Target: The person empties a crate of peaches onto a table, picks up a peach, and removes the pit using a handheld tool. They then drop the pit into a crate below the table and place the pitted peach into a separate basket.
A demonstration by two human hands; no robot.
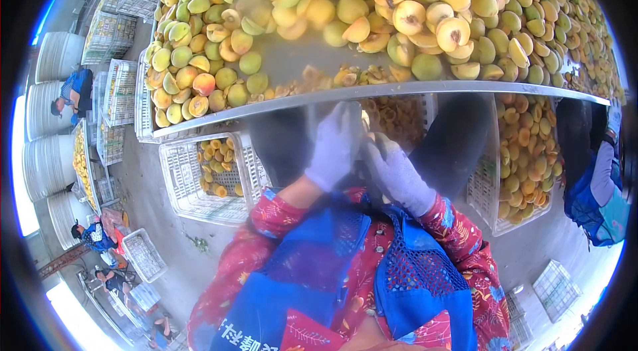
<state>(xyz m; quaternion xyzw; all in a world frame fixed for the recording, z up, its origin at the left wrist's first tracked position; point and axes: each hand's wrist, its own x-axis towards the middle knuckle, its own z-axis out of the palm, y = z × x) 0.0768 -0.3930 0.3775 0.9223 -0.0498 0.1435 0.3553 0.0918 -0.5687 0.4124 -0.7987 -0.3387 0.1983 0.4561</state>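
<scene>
My left hand (334, 143), in a pale lavender glove, is closed just below the metal table edge. A pale yellow piece of peach (365, 120) shows at its fingertips, mostly hidden. My right hand (399, 177), gloved alike, is closed close beside it, below the peach piece. What its curled fingers hold is hidden. Above both hands, the metal table (286, 58) bears a heap of whole and halved yellow-green peaches (405, 15). Small scraps (352, 77) lie along its near edge.
Below the table, a white crate (183, 181) with peach halves stands at left and another crate of halves (525, 158) at right. Between my legs is a container of brownish pieces (395, 118). A co-worker (601, 178) is at far right. Stacked crates (109, 38) stand at left.
</scene>
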